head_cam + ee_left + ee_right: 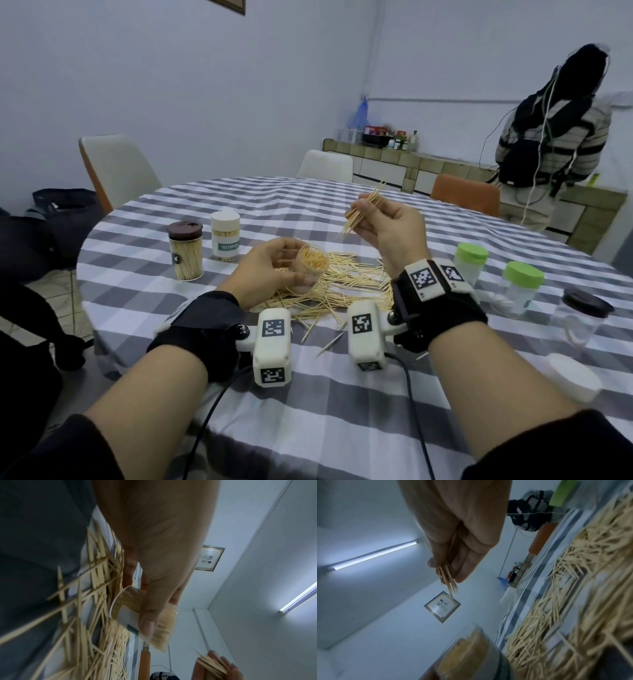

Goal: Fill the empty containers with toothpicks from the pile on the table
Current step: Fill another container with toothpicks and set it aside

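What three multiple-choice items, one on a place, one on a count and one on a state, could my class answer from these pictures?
1. Where do the two filled, capped jars stand? A) left of the pile B) right of the pile C) on a chair
2. How many green lids show? A) one B) two C) four
3. The jar in the left hand is: A) empty B) capped C) open, packed with toothpicks

Key: 1 A, they stand left of the toothpick pile. 2 B, two jars at right wear them. 3 C, stick ends show at its open mouth.
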